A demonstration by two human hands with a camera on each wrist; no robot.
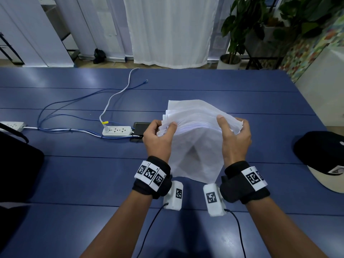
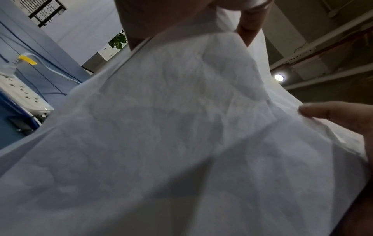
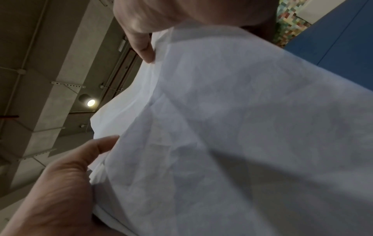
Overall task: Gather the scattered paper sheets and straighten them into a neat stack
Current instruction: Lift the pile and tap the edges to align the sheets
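A bundle of white paper sheets (image 1: pixel 195 127) is held upright above the blue table (image 1: pixel 74 174), its top edges fanned and uneven. My left hand (image 1: pixel 160 135) grips the bundle's left side, thumb toward me on the near face. My right hand (image 1: pixel 233 135) grips the right side the same way. The nearest sheet hangs down between my wrists. In the left wrist view the paper sheets (image 2: pixel 181 135) fill the frame, with a fingertip (image 2: pixel 315 110) at the right edge. The right wrist view shows the paper sheets (image 3: pixel 232 127) and my thumb (image 3: pixel 96 148) against them.
A white power strip (image 1: pixel 116 131) with blue and white cables lies left of the hands, a dark phone-like device (image 1: pixel 140 130) beside it. A black cap (image 1: pixel 322 155) sits at the right edge. A black bag (image 1: pixel 16 161) is at the left.
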